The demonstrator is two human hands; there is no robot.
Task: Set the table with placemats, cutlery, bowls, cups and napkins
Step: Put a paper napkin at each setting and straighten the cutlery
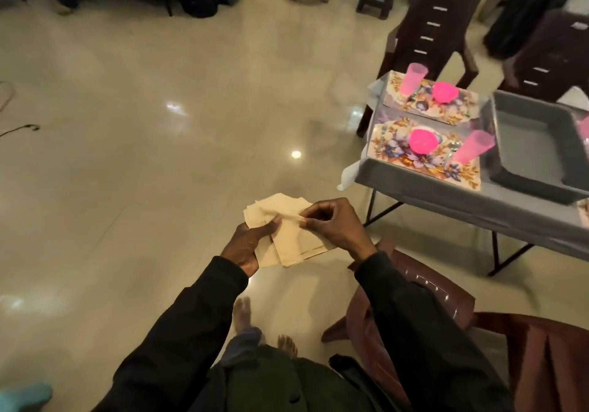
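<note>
I stand on the floor left of the table, holding a small stack of beige napkins (288, 236) in front of me. My left hand (247, 244) grips the stack from below, thumb on top. My right hand (331, 223) pinches the edge of the top napkin. On the grey-covered table (446, 198) lie two floral placemats: the near one (395, 153) and the far one (452, 108). Each carries a pink bowl, near (422, 140) and far (445, 91), and a pink cup, near (471, 148) and far (411, 78). A spoon (452, 153) lies by the near cup.
A grey bin (535, 143) sits on the table right of the placemats. Brown plastic chairs stand beyond the table (436, 22) and just right of me (430, 287). Glossy floor (159, 124) stretches left. People's legs and bags are at the far end.
</note>
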